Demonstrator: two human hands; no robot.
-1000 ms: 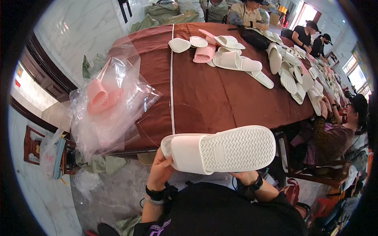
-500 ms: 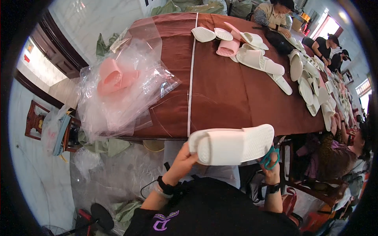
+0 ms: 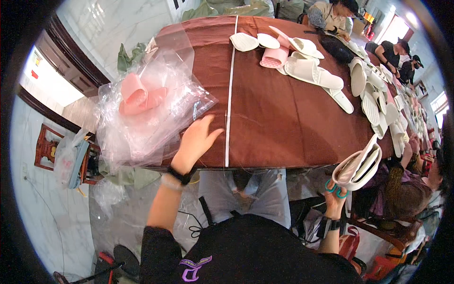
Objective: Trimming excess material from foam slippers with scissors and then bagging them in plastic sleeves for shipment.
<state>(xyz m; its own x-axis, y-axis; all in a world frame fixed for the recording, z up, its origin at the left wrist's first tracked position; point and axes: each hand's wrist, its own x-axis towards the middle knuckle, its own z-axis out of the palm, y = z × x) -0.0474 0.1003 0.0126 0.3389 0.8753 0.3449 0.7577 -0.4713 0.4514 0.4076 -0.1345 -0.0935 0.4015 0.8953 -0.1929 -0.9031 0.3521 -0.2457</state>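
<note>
My left hand (image 3: 193, 142) is empty, thumb and fingers apart, over the near table edge beside a pile of clear plastic bags (image 3: 182, 102). On those bags sits a pink slipper pair (image 3: 149, 98). At the right, just past the table's near edge, my right hand (image 3: 335, 204) is closed on teal-handled scissors (image 3: 336, 190) and a pair of white slippers (image 3: 357, 166). The slippers stand tilted, soles outward; they hide the scissors' blades and part of my fingers.
White slippers (image 3: 302, 68) and a pink slipper (image 3: 274, 57) lie on the brown-covered table (image 3: 269, 125), crossed by a white line (image 3: 229, 113). More slippers (image 3: 373, 85) pile up along the right side. Several people work there; one person (image 3: 326, 19) sits at the far right corner.
My left hand has let go of the white slippers and moved left and forward, toward the bags. The slippers have swung right and upright in my right hand with the scissors.
</note>
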